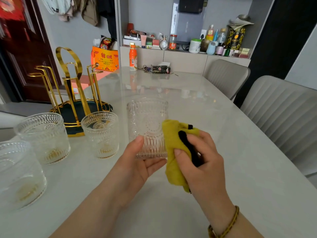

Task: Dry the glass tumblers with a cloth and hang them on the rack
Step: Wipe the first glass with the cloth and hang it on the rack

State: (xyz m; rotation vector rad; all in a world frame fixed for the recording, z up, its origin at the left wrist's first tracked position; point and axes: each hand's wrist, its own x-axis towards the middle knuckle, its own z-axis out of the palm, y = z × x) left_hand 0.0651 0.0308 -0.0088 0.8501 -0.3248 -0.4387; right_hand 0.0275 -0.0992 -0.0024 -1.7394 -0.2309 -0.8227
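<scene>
At the far left, three glasses stood upright on the worktop. The nearest tumbler sat at the frame's edge, the second tumbler behind it, and the third tumbler further right, just in front of the rack's base. They looked parked mouth-up on the left, near the rack, waiting their turn; whether they were wet could not be told. The gold rack stood behind them with no glass on its prongs, so I judged that none had been hung yet.

In the middle, the left hand grasped the held tumbler. Its thumb lay on the near wall and its fingers were curled under the base. That grip seemed chosen to leave the walls free for wiping. The glass appeared lifted off the worktop.

To its right, the yellow cloth, trimmed in black, touched the glass's right wall. The right hand had its fingers clenched round the bunched cloth, apparently to give a firm pad for rubbing.

As for writing, the orange box beyond the rack bore large red characters too blurred to read. The orange bottle had no legible label. The dark pack beside it read "PINO".
</scene>
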